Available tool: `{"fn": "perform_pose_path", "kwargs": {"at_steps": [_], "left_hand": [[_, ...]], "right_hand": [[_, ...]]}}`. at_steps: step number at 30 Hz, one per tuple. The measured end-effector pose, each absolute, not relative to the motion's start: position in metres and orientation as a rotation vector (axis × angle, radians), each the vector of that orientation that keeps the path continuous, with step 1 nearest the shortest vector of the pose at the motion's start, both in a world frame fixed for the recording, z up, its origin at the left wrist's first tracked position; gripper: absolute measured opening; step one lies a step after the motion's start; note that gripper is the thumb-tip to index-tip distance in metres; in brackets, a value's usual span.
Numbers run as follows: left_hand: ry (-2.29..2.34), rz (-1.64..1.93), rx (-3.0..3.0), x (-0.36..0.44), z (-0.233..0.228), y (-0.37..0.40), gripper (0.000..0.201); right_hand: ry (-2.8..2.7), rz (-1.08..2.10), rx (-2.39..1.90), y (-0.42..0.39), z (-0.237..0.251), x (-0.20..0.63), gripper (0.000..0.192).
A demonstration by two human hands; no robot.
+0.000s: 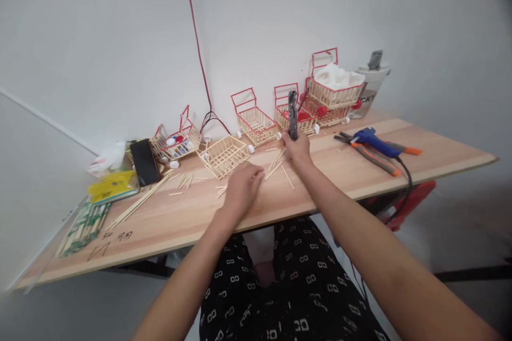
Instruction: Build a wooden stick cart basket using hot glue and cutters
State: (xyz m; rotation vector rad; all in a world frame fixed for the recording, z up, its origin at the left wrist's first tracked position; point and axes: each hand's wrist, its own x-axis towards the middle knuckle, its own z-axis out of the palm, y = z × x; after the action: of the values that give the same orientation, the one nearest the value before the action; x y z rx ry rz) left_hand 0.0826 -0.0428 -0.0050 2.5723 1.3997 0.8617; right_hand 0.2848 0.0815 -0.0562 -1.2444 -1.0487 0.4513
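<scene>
My left hand [242, 186] is low over the front of the table, fingers curled together. Whatever they pinch, if anything, is hidden. Just beyond it sits a small cart basket [226, 157] made of thin wooden sticks, with white wheels. My right hand [298, 148] is closed around a dark, narrow hand tool [293, 114], held upright; its exact kind is unclear. Short cut sticks [276, 162] lie scattered between and beside my hands. Behind them stands a stick cart [256, 122] with a red handle.
More red-handled carts [336, 96] line the wall, one holding white material. At right lie a blue glue gun [370, 138] and orange-grey pliers [376, 159], near a lidded cup [366, 90]. Leftward are a phone [145, 162], a yellow packet [114, 186], long sticks [140, 200] and packaged sticks [86, 226].
</scene>
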Motion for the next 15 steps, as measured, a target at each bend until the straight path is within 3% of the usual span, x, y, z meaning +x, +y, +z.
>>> {"fn": "perform_pose_path", "kwargs": {"at_steps": [4,15], "left_hand": [[1.566,0.524,2.675,0.127,-0.019,-0.030,0.011],[1.635,0.517,2.649,0.137,-0.022,-0.031,0.026]], "right_hand": [[-1.056,0.446,-1.248,0.082,-0.056,0.285,0.024],[-1.071,0.443,-1.235,0.085,-0.059,0.285,0.026]]}}
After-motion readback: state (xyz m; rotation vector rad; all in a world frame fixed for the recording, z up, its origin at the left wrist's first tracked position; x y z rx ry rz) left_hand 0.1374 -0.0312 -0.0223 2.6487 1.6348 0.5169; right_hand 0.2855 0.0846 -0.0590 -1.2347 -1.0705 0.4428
